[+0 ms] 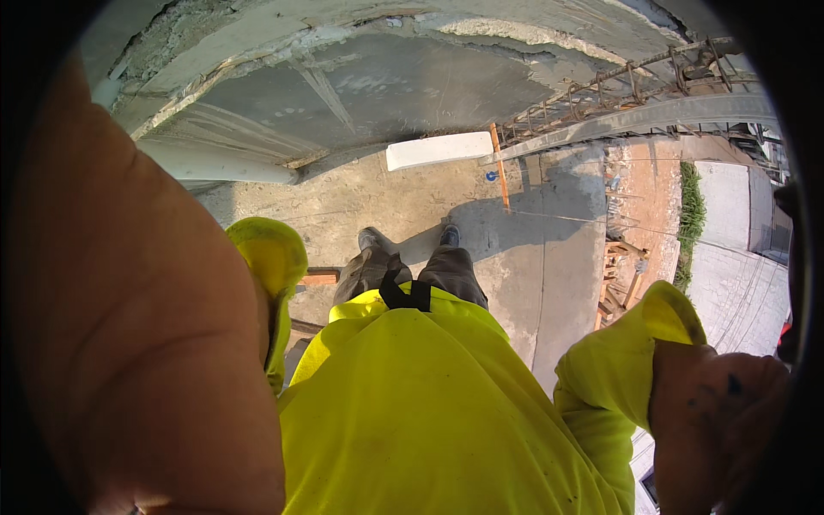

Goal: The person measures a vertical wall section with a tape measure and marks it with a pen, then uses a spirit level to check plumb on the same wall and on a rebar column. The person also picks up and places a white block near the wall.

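My bare left forearm (163,343), very close, fills the left side and comes out of a bright yellow sleeve (268,249). It is raised, and the fingers of my left hand lie out of sight. On the right, my other arm is bent up from its yellow sleeve (614,360). Part of my right wrist or hand (721,412) shows there in shadow, with dark marks on the skin. Its fingers are hidden at the dark rim, so whether it holds anything does not show. Between the arms is my yellow shirt (429,403).
I stand on a concrete floor (335,189) before a grey wall (395,86). A white block (451,151) lies by its foot, near an orange upright bar (500,172) and a small blue object (492,176). Rebar cages (635,81) run right. Beyond the slab edge lie wood scraps (620,287).
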Tool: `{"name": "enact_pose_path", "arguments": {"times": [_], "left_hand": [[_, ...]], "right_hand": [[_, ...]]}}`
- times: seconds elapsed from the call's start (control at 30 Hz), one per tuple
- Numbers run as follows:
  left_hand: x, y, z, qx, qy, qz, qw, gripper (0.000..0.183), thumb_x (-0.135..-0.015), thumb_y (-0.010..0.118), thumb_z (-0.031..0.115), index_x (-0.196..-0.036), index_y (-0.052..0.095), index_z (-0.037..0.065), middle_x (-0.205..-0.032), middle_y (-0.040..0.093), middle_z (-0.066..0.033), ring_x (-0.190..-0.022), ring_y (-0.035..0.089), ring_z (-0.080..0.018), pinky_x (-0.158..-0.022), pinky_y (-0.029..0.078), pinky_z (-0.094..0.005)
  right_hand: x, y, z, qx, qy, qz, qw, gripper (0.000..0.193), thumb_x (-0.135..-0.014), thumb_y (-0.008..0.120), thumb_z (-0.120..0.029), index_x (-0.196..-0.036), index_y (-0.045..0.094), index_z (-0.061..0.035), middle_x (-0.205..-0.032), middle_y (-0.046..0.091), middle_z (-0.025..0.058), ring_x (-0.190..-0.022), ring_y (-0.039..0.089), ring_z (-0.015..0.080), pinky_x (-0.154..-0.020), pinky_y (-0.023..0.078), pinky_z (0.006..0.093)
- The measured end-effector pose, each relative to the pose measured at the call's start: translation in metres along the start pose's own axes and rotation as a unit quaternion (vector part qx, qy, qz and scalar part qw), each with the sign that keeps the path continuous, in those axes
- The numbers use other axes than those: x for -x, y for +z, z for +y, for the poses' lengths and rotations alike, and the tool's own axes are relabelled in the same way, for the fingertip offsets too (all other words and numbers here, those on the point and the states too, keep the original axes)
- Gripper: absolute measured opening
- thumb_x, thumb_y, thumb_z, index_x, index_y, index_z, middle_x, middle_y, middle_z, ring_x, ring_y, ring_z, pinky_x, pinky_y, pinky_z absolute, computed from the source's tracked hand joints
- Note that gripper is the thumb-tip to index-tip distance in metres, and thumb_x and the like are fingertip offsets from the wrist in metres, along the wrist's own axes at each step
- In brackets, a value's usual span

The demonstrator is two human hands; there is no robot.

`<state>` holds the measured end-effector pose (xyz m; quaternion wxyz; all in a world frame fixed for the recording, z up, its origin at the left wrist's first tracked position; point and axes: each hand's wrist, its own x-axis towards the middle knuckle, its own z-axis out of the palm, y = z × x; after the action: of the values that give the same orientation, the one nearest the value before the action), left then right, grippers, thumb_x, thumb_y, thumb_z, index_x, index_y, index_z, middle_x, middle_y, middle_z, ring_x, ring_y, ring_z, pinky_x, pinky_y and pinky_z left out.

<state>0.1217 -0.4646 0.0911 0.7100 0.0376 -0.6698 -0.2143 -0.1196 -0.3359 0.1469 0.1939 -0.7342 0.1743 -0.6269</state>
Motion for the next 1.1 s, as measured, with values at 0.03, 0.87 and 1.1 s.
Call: {"name": "enact_pose_path", "arguments": {"times": [0.03, 0.87, 1.1], "left_hand": [[0.004, -0.008, -0.006, 0.0, 0.002, 0.009, 1.0, 0.041, -0.1, 0.05, 0.014, -0.134, 0.052, -0.008, -0.124, 0.065, -0.0208, -0.108, 0.069, -0.0292, -0.096, 0.056, -0.04], [0.818, -0.061, -0.399, -0.497, -0.414, -0.438, 0.624, 0.135, -0.057, 0.098, 0.032, -0.163, 0.014, 0.024, -0.168, 0.014, -0.0161, -0.154, 0.018, -0.0389, -0.125, 0.017, -0.0573], [0.851, -0.07, -0.442, -0.504, -0.317, -0.446, 0.668, 0.12, -0.065, 0.092, 0.028, -0.162, 0.022, 0.027, -0.151, 0.04, -0.0206, -0.131, 0.047, -0.0415, -0.114, 0.046, -0.047]], "right_hand": [[0.014, -0.001, 0.008, 0.005, -0.003, 0.053, 0.999, 0.047, -0.099, 0.063, -0.04, -0.131, 0.057, -0.006, -0.101, 0.056, 0.0107, -0.075, 0.059, 0.0191, -0.065, 0.052, 0.0311], [0.68, -0.079, 0.693, 0.47, 0.319, -0.611, 0.552, 0.13, -0.065, 0.095, -0.028, -0.163, 0.011, -0.0249, -0.165, 0.025, 0.0173, -0.151, 0.026, 0.0399, -0.121, 0.028, 0.0537], [0.708, -0.096, 0.71, 0.457, 0.266, -0.589, 0.611, 0.126, -0.061, 0.09, -0.015, -0.162, 0.015, -0.0223, -0.137, 0.049, 0.0196, -0.129, 0.049, 0.0424, -0.111, 0.041, 0.051]]}}
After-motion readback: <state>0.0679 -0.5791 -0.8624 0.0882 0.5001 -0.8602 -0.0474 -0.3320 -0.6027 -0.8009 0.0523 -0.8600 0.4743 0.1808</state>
